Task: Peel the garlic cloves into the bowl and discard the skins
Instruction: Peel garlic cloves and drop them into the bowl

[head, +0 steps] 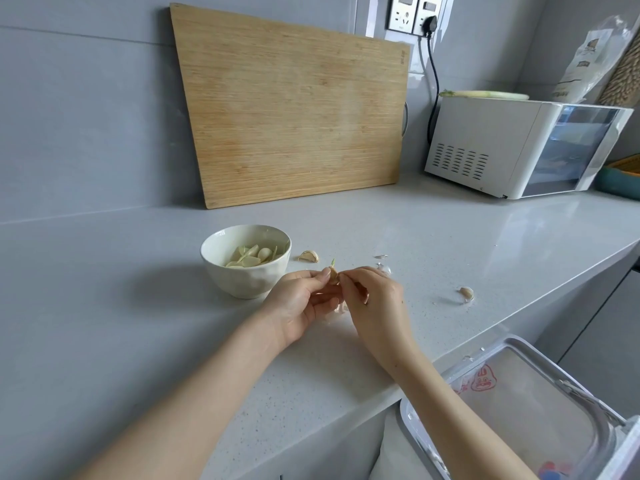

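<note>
Garlic clove [333,274] w/ green sprout sits pinched in left hand [304,299], just right of white bowl [242,282] holding peeled cloves [254,257]. Right hand [375,299] pinches its skin w/ fingertips. Two unpeeled cloves lie on counter [450,237]: one [309,256] beside bowl, another [466,293] further right. Skin bits [381,257] nearby. Lined bin [519,403] stands below counter edge.

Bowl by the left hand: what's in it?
The bowl holds a pile of peeled garlic cloves. Its near wall hides the bottom, so how deep the pile goes cannot be seen.
</note>
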`<state>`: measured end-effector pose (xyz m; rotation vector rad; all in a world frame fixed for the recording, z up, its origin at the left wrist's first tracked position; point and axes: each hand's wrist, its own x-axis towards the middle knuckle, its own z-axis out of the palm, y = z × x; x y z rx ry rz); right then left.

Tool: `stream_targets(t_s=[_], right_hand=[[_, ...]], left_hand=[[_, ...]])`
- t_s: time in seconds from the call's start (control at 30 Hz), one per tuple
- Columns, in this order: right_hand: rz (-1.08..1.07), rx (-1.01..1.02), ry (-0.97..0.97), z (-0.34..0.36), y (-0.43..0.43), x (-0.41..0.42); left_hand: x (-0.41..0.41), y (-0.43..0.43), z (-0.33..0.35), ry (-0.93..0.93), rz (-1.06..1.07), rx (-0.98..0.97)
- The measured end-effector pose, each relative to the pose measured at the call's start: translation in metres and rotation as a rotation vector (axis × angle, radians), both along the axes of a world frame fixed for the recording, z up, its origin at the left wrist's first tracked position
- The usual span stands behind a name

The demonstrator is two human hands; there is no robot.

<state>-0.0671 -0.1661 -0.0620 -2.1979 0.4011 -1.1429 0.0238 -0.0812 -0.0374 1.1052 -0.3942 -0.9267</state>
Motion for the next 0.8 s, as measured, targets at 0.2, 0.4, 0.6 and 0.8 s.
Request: stream_targets(t_s=[0.2,0.4,0.6,0.8], right_hand=[[-0.023,-0.089,-0.047,-0.004,0.002,0.003],[-0.058,-0.034,-0.060,-0.002,0.005,0.002],[-0.099,0.198,-0.027,0.005,0.004,-0.003],[-0.220,0.259,-0.041,0.003,-0.002,0.002]], left_hand=[[0.001,0.001,-0.005,0.020,-0.008,-0.003],[0.002,-0.001,-0.007,0.081,-0.051,-0.030],[0.006,0.001,-0.004,0.245,-0.126,-0.045],[0.010,0.006,0.000,0.402,-0.269,-0.015]])
